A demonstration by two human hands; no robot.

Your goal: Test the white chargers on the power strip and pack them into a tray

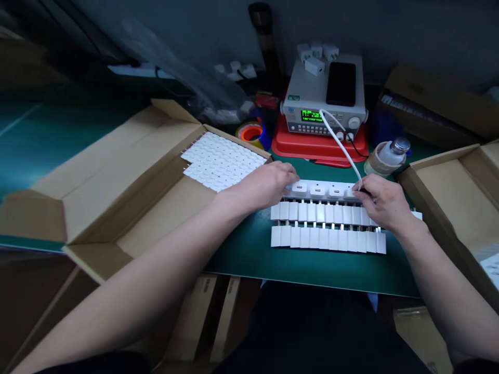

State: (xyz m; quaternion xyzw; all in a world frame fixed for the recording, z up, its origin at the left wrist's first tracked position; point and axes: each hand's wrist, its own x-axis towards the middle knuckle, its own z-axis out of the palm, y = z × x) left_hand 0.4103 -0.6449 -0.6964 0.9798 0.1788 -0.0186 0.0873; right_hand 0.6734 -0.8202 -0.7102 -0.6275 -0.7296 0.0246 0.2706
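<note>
Two rows of white charger plugs (327, 238) lie flat on the green mat (249, 259) in front of me. Behind them a white strip (317, 190) holds several chargers plugged in upright. My left hand (268, 183) rests closed on the strip's left end. My right hand (384, 202) pinches the plug of a white cable (340, 143) at the strip's right end. The cable runs up to a grey test meter (323, 101) with a lit green display.
An open cardboard box (117, 171) at left holds a tray of white chargers (220, 160). Another open box (448, 192) stands at right. A dark phone (341, 83) and loose chargers lie on the meter. Tape rolls (249, 133) and a bottle (392, 153) sit behind.
</note>
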